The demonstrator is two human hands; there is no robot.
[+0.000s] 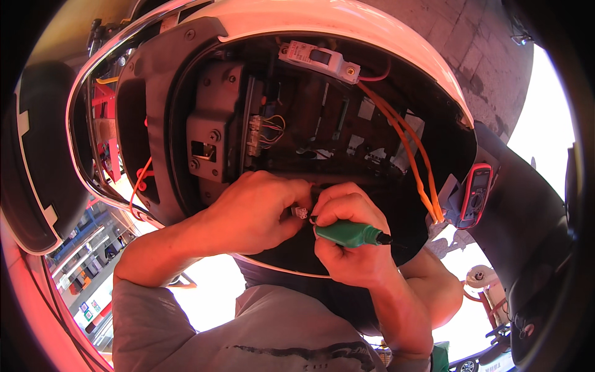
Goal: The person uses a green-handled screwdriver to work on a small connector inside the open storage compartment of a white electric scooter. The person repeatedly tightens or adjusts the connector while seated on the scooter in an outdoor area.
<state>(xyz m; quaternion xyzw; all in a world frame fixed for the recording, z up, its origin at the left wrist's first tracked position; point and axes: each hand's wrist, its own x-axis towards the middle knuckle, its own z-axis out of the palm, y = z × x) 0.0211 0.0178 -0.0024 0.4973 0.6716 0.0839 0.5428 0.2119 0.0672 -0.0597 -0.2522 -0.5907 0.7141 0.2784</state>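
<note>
Both my hands are close together over the near side of an open, dark compartment (pixel 304 170) in a white-shelled vehicle body. My left hand (pixel 263 208) is closed, pinching a small white plug connector (pixel 301 212) with several openings in its face. My right hand (pixel 353 254) is wrapped round a green-handled tool (pixel 350 234) with a black end pointing right. Its thin dark tip is beside the connector; I cannot tell whether they touch. My fingers hide part of the tool and any wires behind the plug.
A white circuit breaker (pixel 319 61) lies along the compartment's far edge, with orange cables (pixel 406 136) running to the right rim. A red-edged multimeter (pixel 477 195) rests at the right. Left of centre are a black latch bracket (pixel 211 124) and a wired connector block (pixel 255 133).
</note>
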